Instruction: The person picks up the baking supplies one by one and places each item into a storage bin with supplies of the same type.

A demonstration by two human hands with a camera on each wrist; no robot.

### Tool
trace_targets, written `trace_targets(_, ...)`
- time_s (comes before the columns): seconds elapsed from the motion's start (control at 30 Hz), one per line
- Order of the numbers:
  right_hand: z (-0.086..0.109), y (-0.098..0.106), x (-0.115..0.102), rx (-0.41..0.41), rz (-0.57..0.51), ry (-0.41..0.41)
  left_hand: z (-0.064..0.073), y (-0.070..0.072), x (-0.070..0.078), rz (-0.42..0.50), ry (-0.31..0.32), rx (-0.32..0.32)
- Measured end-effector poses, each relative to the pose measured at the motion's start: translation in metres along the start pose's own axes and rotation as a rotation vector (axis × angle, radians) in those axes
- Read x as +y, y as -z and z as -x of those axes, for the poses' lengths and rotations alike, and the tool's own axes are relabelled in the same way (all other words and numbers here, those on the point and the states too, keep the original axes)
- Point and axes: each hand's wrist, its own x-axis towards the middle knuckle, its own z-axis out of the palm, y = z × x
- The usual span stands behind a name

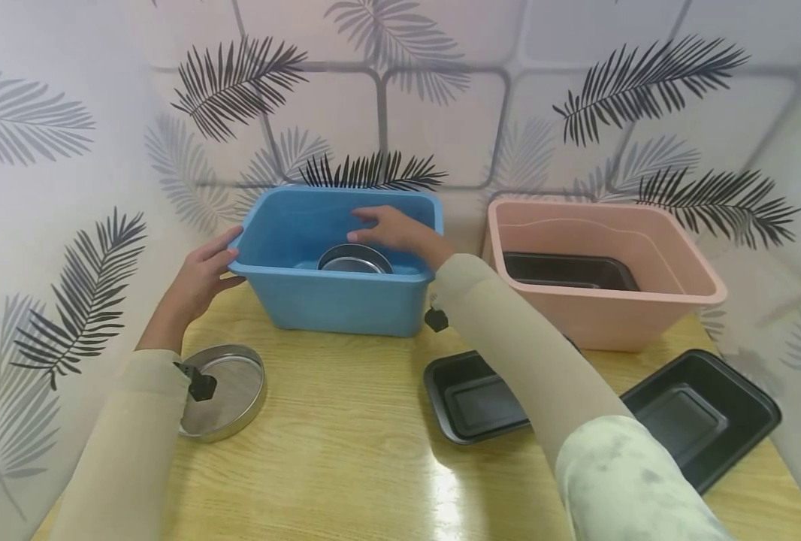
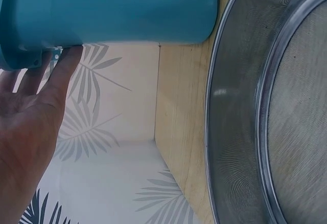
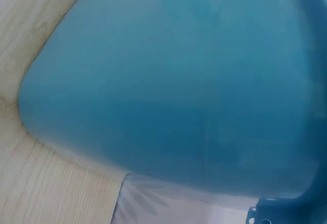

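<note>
My left hand (image 1: 201, 276) is at the left end of the blue bin (image 1: 336, 302), its extended fingers (image 2: 62, 73) touching the outside just under the rim. Inside that bin lies a round metal dish (image 1: 355, 254), its lower part hidden by the front wall. My right hand (image 1: 394, 228) reaches over the bin's right side and hovers over the dish, fingers loosely spread, thumb close to the dish's edge. Below my left wrist, a round metal sieve (image 1: 241, 387) with fine mesh rests on the table. The right wrist view shows only the bin's outer wall (image 3: 153, 91), not the hand.
A pink bin (image 1: 603, 312) stands to the right with a dark pan (image 1: 569, 270) inside. Two black rectangular baking pans (image 1: 485, 406) (image 1: 684, 421) lie in front of it on the wooden table (image 1: 319, 451), partly covered by my right arm. A patterned wall rises behind the bins.
</note>
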Motion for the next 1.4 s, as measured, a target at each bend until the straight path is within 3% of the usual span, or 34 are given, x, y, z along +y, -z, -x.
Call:
trace_targets(0.4,0.025,0.000,-0.017,0.028,-0.171,0.089,0.002,-0.001,0.001,-0.006,-0.009,-0.002)
trace_targets(0.77,0.055,-0.019,-0.053,0.004,-0.285,0.178,0.003,-0.002,0.000,0.007,-0.017,-0.018)
trace_targets(1.2,0.073,-0.094,-0.085,-0.086,-0.324,0.249,0.001,0.000,-0.001,0.019,-0.019,-0.016)
trace_targets(1.4,0.069,-0.141,-0.081,-0.145,-0.350,0.202,0.003,0.000,0.001,0.001,-0.015,-0.020)
